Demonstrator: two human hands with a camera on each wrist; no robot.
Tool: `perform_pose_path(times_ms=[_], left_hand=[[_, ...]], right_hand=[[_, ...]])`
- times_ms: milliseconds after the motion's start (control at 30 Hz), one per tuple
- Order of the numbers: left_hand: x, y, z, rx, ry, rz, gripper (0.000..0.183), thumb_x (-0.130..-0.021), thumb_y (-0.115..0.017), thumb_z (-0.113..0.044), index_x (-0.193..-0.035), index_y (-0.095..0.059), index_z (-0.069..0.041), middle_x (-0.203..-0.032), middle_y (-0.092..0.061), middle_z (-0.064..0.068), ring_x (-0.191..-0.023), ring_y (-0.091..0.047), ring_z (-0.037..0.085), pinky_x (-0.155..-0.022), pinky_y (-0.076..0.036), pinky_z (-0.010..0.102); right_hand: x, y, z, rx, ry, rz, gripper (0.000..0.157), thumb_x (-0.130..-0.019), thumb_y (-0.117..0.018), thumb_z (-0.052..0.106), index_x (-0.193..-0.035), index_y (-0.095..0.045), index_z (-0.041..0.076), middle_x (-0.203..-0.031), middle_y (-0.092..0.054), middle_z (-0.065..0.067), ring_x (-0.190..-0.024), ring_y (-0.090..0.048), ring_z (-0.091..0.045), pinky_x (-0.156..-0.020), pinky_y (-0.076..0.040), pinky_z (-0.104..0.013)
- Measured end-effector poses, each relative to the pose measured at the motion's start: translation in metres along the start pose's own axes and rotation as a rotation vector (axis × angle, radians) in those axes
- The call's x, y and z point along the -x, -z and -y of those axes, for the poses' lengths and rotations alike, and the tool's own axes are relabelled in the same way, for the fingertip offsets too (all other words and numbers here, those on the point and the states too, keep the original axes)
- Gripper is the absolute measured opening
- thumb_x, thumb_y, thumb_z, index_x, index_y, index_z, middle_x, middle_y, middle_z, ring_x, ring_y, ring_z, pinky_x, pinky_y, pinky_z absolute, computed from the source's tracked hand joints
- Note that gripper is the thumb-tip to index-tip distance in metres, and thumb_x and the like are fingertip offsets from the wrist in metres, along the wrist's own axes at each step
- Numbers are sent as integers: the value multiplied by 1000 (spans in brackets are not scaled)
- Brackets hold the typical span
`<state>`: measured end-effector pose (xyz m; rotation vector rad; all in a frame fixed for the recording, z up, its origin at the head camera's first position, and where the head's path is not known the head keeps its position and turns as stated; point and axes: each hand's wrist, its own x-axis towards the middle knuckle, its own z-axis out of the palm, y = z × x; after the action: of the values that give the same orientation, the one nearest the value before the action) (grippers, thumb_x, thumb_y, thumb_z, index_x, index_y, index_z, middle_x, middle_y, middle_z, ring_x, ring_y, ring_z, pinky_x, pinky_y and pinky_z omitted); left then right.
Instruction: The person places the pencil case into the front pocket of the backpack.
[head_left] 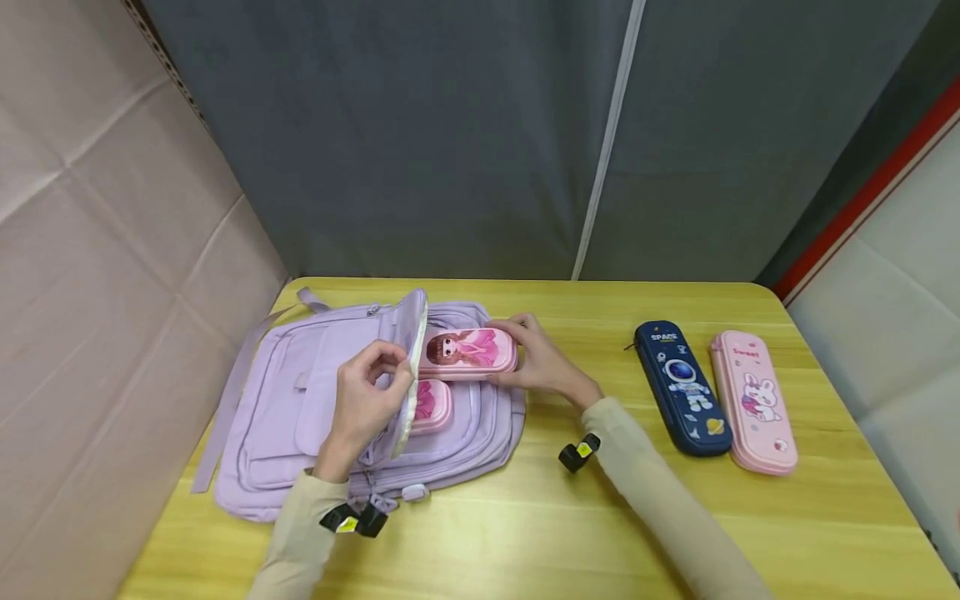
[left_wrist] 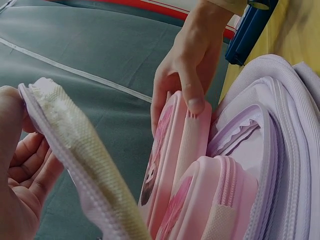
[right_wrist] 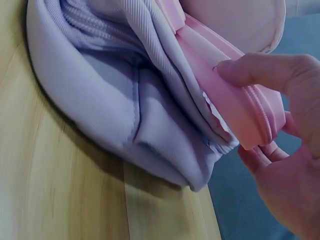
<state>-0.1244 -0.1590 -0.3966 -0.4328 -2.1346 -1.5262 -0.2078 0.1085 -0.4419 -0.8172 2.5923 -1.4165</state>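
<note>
A lilac backpack [head_left: 300, 392] lies flat on the table, the zipped flap [head_left: 411, 367] of one pocket lifted. My left hand [head_left: 367, 396] pinches that flap's edge between thumb and fingers. With my right hand [head_left: 536, 358] I grip the end of a pink pencil case [head_left: 476, 350] with a doll in a pink dress on it; its other end is behind the flap, at the pocket. A second pink pencil case [head_left: 433, 406] sits beside it, partly inside the pocket. In the left wrist view my right thumb presses on the side of the gripped case [left_wrist: 185, 145].
To the right on the wooden table [head_left: 600, 533] lie a navy pencil case [head_left: 684, 387] with an astronaut and a pink pencil case [head_left: 753, 400] with a rabbit, side by side. A dark grey curtain [head_left: 450, 150] hangs behind; a pale wall covering [head_left: 112, 292] stands at left.
</note>
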Motion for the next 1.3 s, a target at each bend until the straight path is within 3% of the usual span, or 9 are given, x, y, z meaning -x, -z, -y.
perform_pose_path(times_ms=[367,567,733,1033,1300], left_hand=[[0,-3,2,2,-8,5,14,-81,-59,16,-87,-66,5,-82,-67,14,-69,-63,4,-73,-58,13],[0,-3,2,6,1,1,13,-82,-59,15,-87,-66,6,-82,-67,15,-69,-63,4,-73,-57,13],[1,-1,2,6,14,0,13,-82,-59,15,-88,-66,5,-82,-67,15,-69,-63,4,-74,-57,13],[3,-2,4,27,8,8,13,-82,-59,16,-88,-65,6,-83,-66,16,-69,-63,5,-72,-57,14],[2,-1,4,49,20,6,13,-82,-59,17,-88,-65,7,-83,-65,16,-69,-63,4,-73,-58,15]], right_hand=[[-12,-16,5,17,27,-59,86,-76,-89,20,-148,-46,4,-135,-56,-14,-123,-57,-29,-110,-49,-46],[-17,-29,7,-139,22,-55,80,-76,-87,7,-145,-47,-3,-141,-54,-19,-126,-60,-32,-111,-49,-36],[-20,-41,6,-227,24,-89,73,-76,-85,-1,-140,-49,-7,-134,-51,-23,-125,-59,-35,-109,-50,-31],[-23,-53,13,-157,15,-131,65,-78,-85,0,-135,-54,-7,-131,-59,-22,-118,-66,-33,-102,-54,-28],[-28,-58,13,-177,47,-118,54,-80,-79,-6,-129,-57,-9,-131,-63,-26,-120,-65,-36,-103,-54,-34]])
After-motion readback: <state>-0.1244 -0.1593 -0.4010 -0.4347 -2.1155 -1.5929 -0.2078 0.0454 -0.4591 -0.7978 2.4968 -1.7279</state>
